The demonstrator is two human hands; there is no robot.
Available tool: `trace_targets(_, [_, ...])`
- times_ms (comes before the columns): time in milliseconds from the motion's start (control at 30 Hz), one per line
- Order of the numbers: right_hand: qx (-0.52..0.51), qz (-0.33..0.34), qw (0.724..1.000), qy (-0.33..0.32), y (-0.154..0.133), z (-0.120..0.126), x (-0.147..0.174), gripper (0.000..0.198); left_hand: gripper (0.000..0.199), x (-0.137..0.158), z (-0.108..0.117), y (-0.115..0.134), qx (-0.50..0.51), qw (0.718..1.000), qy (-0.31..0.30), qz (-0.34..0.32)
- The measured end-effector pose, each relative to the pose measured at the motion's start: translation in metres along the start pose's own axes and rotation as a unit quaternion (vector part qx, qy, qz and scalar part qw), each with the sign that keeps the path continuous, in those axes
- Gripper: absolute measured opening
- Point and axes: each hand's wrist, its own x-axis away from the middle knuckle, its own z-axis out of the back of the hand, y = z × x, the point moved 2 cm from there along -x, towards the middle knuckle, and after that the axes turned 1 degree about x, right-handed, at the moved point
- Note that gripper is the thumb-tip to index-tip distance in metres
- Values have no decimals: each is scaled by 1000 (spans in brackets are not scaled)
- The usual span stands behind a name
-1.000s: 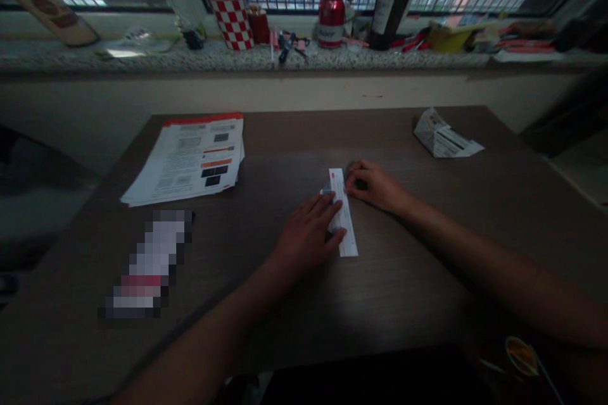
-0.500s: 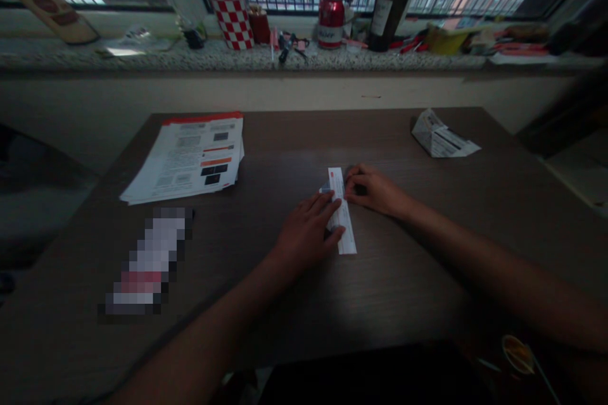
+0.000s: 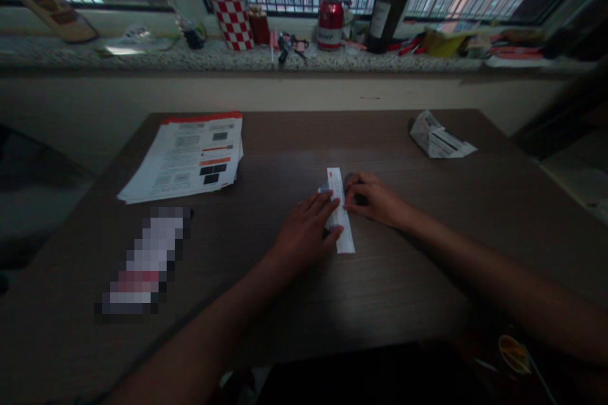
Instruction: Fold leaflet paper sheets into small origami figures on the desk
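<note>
A narrow folded strip of printed white paper [image 3: 345, 234] lies on the dark wooden table, long side running away from me. A small darker, pointed flap shows past its left edge. My left hand [image 3: 304, 228] rests on the strip with its fingers spread, pressing it down. At the strip's right edge is my right hand [image 3: 373, 198], its thumb and fingers curled into a pinch that touches the paper's fold. The fingertips partly hide how much paper is between them.
A stack of printed sheets [image 3: 190, 155] lies at the back left, with a blurred-out phone-shaped object [image 3: 149, 259] nearer me. A folded paper piece [image 3: 441, 139] stands at the back right. Along the windowsill are a red can [image 3: 330, 24], a dark bottle [image 3: 386, 16] and a checkered box [image 3: 231, 16].
My right hand has slid slightly toward me along the strip's right edge. The left hand stays on the paper. The whole view has shifted a little.
</note>
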Motion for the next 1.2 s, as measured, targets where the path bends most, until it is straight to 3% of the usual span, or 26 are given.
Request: trace_targets(1200, [-6, 6, 999, -35, -47, -10, 62, 7, 60, 0, -3, -1, -2, 1000, 5, -3])
